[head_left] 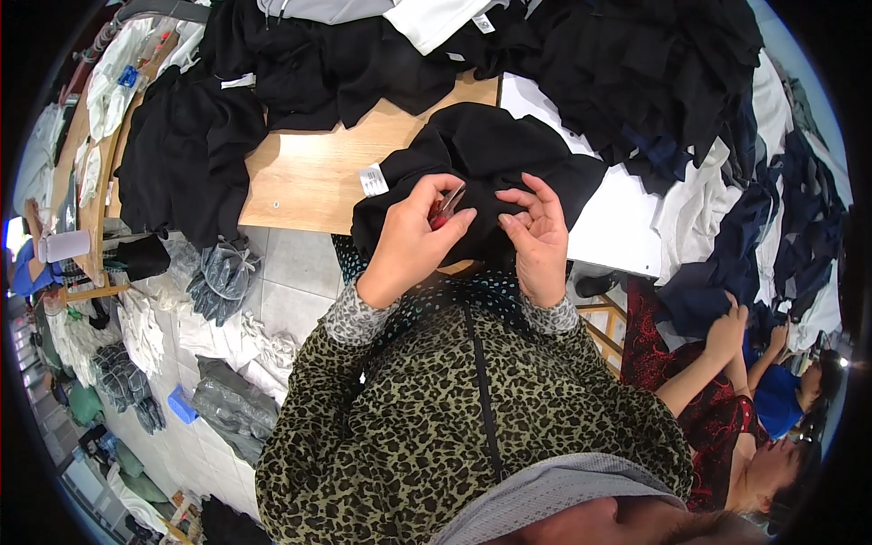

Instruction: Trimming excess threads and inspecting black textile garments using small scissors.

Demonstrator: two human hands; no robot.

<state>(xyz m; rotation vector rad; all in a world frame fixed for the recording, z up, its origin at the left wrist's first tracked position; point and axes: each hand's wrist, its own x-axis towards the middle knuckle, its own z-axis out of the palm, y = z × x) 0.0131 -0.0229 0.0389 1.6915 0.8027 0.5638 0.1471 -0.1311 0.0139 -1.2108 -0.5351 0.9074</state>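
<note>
The black garment [481,159] lies bunched on the table [309,177]. The left hand [413,241] grips small red snips [445,207] over it. The right hand [536,236] pinches the cloth with curled fingers.

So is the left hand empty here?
No: the left hand grips a small red-handled tool between thumb and fingers, pressed against the black garment beside the right hand.

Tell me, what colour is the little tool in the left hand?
Red, as far as shows: the small tool pokes from the left hand against the black garment. Head view.
</note>
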